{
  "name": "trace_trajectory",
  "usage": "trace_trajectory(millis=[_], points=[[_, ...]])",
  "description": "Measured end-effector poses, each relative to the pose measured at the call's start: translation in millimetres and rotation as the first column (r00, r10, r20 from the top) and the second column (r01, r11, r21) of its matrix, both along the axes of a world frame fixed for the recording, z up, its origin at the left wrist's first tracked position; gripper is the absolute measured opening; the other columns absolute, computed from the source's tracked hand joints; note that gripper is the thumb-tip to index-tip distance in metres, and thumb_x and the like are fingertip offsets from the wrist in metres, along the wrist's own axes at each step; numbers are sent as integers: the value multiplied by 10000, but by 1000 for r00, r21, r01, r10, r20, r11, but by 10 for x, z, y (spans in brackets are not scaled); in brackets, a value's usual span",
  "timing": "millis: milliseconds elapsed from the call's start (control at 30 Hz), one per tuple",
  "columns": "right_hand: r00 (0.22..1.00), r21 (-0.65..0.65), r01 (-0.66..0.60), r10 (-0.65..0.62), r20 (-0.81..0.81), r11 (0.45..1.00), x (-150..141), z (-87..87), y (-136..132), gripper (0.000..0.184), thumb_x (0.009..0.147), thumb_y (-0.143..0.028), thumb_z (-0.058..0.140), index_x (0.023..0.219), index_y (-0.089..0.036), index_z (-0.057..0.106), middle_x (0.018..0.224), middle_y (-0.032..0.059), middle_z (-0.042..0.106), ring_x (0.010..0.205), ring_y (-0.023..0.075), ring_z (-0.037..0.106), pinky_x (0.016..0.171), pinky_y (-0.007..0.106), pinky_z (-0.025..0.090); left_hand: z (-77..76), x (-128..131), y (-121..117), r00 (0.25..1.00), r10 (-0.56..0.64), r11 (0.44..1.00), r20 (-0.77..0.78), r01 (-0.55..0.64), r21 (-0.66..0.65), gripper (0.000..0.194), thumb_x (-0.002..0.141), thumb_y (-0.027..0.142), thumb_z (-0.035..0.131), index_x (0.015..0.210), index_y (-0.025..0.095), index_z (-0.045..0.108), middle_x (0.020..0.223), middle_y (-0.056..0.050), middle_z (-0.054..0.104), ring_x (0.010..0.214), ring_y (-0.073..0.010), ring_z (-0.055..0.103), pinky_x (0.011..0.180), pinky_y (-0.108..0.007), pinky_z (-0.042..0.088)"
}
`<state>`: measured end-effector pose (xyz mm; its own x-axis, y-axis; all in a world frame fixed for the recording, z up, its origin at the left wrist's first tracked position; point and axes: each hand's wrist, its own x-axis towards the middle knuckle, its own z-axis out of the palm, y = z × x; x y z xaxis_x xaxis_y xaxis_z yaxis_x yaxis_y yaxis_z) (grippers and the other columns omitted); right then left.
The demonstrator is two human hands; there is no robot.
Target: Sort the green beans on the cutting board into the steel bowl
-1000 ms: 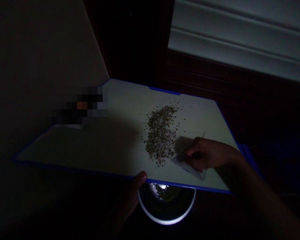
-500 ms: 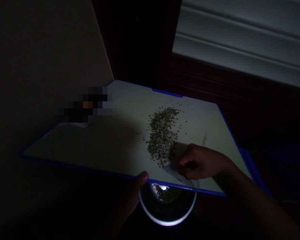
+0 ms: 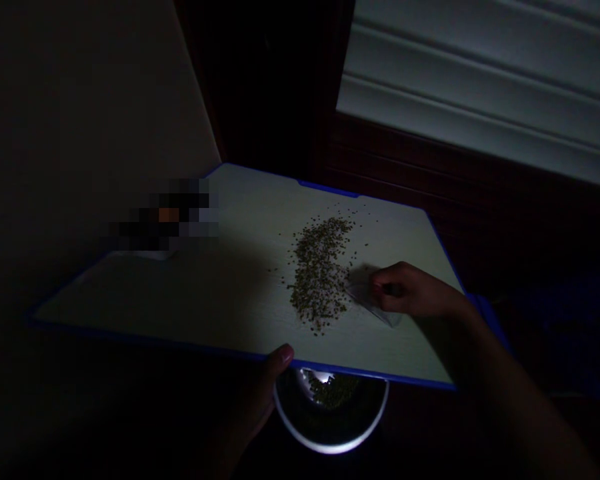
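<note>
Dim rm: nearest, 1 bowl (image 3: pixel 330 449) w/ some bits inside sits partly hidden below the near edge of 1 board (image 3: pixel 405 233), where L hand (image 3: pixel 264 390) comes up from below, thumb on top, other fingers hidden so can't tell their pose. R hand (image 3: pixel 416 291) reaches in from the R, wrist bent, fingers curled & pinching 1 clear plastic (image 3: pixel 380 315) just beside 1 heap of bits (image 3: pixel 320 273), too many to ct, mid-board. Beyond: 1 pixelated patch (image 3: pixel 167 217) far L, 1 wall (image 3: pixel 90 100), 1 ribbed panel (image 3: pixel 480 100) upper R.
</note>
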<state>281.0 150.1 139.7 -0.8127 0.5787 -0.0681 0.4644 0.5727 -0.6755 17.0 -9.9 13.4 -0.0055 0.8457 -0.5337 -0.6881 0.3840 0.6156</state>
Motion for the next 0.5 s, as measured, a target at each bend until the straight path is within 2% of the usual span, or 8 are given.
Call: trace_trajectory(millis=[167, 233, 400, 500], points=[[986, 62, 136, -129, -103, 989, -45, -20, -12, 82, 893, -235, 638, 853, -176, 598, 689, -49, 547, 599, 90, 466, 559, 210, 359, 102, 10, -9, 1000, -18, 1000, 16, 18, -25, 433, 678, 420, 886, 1001, 140, 815, 1070, -139, 842, 1269, -410, 656, 1144, -512, 460], [982, 93, 153, -140, -130, 984, -62, -13, -27, 67, 908, -238, 632, 899, -171, 627, 724, -37, 574, 613, 89, 478, 568, 211, 366, 129, 8, -11, 999, -36, 998, 12, 37, -44, 380, 674, 421, 885, 928, 147, 815, 995, -130, 853, 1232, -409, 681, 1111, -509, 488], [992, 138, 63, -48, -114, 988, -92, -7, -52, 81, 900, -218, 636, 851, -160, 663, 621, -67, 531, 522, 67, 438, 509, 192, 327, 183, 7, -9, 999, -33, 998, -28, 31, -62, 279, 689, 402, 867, 826, 171, 792, 930, -94, 857, 1090, -382, 752, 1053, -483, 521], [992, 126, 11, 5, -123, 992, -115, -20, -62, 49, 879, -189, 649, 869, -151, 677, 649, -50, 585, 544, 73, 498, 523, 185, 364, 201, 10, -2, 999, -1, 997, -43, -2, -73, 247, 673, 368, 874, 808, 178, 790, 883, -78, 856, 1039, -376, 767, 1022, -482, 535]])
